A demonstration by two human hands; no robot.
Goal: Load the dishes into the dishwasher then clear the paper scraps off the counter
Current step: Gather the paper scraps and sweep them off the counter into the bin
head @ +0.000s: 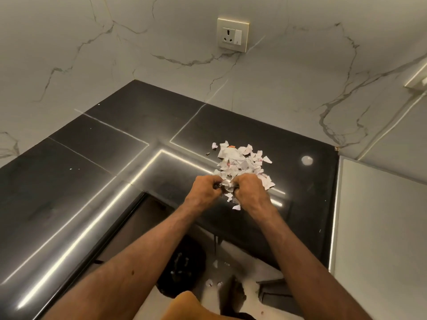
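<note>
The marble wall [69, 54] fills the upper part of the frame. Below it the black surface [80, 169] runs from the lower left to the right side and is very shiny, so the bright lines on it are probably only reflections of lamps.

The paper scraps [238, 160] lie in one loose heap on the surface, a little right of the centre of the frame and near its front edge. I think they are gathered there so that they can be taken in handfuls.

A dark bin [182, 264] stands on the floor, low in the centre of the frame, just under that edge. This place seems chosen so that the scraps fall into it. Its rim and its inside are too dark to make out, and the forearms cover part of it.

The left hand [203, 192] and the right hand [248, 190] meet at the near side of the heap. Both have curled fingers and grip a bunch of scraps between them. How much paper is inside the fists is hidden.

A socket [233, 34] sits on the wall at the upper centre.

A few fallen pieces [210, 282] lie on the floor beside the bin. No dishes and no dishwasher are in view.
</note>
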